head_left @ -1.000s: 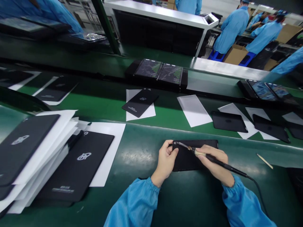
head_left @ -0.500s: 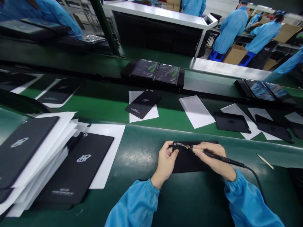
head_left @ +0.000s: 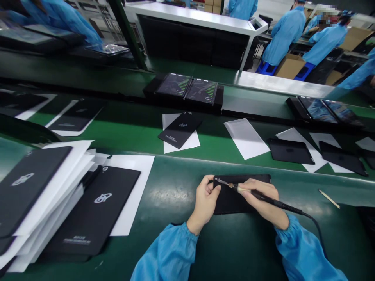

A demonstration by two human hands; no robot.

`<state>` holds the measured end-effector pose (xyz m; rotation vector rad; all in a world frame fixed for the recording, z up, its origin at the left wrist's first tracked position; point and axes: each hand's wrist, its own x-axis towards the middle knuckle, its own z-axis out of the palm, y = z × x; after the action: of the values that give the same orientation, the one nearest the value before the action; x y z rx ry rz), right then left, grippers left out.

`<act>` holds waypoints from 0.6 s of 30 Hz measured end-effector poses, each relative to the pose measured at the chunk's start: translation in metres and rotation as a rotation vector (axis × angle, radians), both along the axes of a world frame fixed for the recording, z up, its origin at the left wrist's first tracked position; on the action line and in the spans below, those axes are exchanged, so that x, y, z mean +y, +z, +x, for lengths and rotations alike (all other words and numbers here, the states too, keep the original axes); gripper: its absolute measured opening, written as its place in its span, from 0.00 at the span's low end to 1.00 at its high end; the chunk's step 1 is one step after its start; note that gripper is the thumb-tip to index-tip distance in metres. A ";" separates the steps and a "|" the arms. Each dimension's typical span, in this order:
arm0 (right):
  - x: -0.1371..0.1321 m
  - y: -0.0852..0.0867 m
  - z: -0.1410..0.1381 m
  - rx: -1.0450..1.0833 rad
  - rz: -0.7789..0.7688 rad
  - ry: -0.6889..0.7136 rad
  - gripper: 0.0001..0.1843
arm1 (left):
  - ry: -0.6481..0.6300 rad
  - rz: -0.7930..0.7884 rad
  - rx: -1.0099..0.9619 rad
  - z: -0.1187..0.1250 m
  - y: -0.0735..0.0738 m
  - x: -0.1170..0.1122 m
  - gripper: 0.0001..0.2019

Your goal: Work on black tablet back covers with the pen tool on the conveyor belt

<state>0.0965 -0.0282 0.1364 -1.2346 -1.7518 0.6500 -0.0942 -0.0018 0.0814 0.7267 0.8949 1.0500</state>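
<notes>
A small black tablet (head_left: pixel 234 201) lies flat on the dark green bench in front of me. My left hand (head_left: pixel 205 203) is curled at its left edge, thumb and fingers pinched against the corner. My right hand (head_left: pixel 263 203) is wrapped round a black corded soldering iron (head_left: pixel 260 197) held like a pen. The iron's metal tip rests at the tablet's top left corner, right by my left fingertips. Both of my sleeves are blue.
A stack of black tablet back covers (head_left: pixel 96 207) with white sheets fills the left. A thin stick (head_left: pixel 329 198) lies at right. Beyond the bench edge, a green conveyor (head_left: pixel 134 132) carries more covers (head_left: pixel 180 129) and white sheets (head_left: pixel 246 138). People in blue coats (head_left: pixel 283 33) work at the back.
The covers and sheets on the conveyor have drifted slightly right. My hands and the iron have stayed at the tablet's corner.
</notes>
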 end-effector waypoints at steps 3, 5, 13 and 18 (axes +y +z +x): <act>0.001 -0.002 -0.001 -0.003 0.012 0.002 0.05 | -0.004 0.006 0.004 0.000 0.000 0.000 0.13; 0.001 -0.002 -0.002 -0.013 0.021 -0.009 0.05 | -0.006 0.009 0.004 0.000 0.000 0.000 0.13; -0.010 0.000 -0.008 -0.002 0.143 -0.104 0.05 | 0.005 -0.008 -0.011 0.000 -0.001 0.000 0.14; -0.022 -0.008 -0.013 0.013 0.199 -0.241 0.06 | 0.018 -0.023 -0.010 0.001 0.002 0.000 0.15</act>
<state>0.0833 -0.0497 0.1280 -1.2722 -1.5825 0.3346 -0.0933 -0.0017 0.0832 0.6950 0.9049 1.0572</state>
